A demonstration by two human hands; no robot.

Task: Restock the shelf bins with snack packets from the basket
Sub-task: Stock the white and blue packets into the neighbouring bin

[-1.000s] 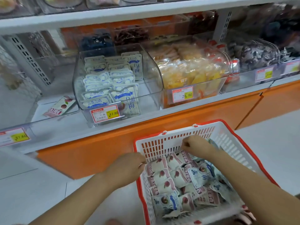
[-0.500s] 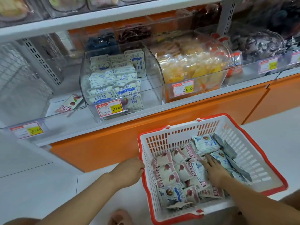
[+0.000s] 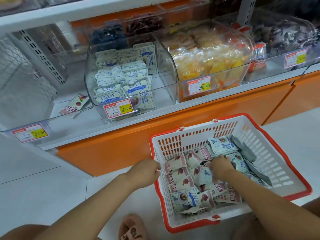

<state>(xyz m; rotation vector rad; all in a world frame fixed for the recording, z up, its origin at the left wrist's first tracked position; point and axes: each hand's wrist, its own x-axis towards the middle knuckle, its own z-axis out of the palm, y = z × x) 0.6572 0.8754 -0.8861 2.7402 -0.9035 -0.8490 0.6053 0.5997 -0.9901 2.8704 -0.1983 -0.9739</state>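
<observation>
Shop shelving is filling the upper view: a white shelf (image 3: 173, 110) over an orange base panel, carrying a row of clear bins. On the white floor below, a white basket with a red rim (image 3: 277, 161) is sitting just in front of the shelf.

The person's left grip (image 3: 147, 172) is curling round the basket's near-left rim and steadying it. The right grip (image 3: 220, 166) is reaching down into the heap inside. Its fingertips are buried among packets, so it cannot be told whether it is closing on one or only sorting.

Pink plum packets (image 3: 180, 175) are lying under and to the left of that grip, touching it. Blue-and-white plum packets (image 3: 221, 147) are lying just beyond its fingers and along the right side of the basket. The step in hand is looking like picking the next packets out of the basket.

Up on the shelf, the middle bin (image 3: 166, 66), tagged 17.80, is already holding rows of the blue-and-white kind, with room to spare on its right. The left bin (image 3: 52, 118), tagged 17.60, is holding a single pink packet (image 3: 74, 104).

The next move is probably calling for a firm hold on packets of one kind, a lift clear of the basket wall, and a carry up and left to the matching bin. A bin of yellow snack bags (image 3: 207, 63) is standing to the right, well apart from both grips
</observation>
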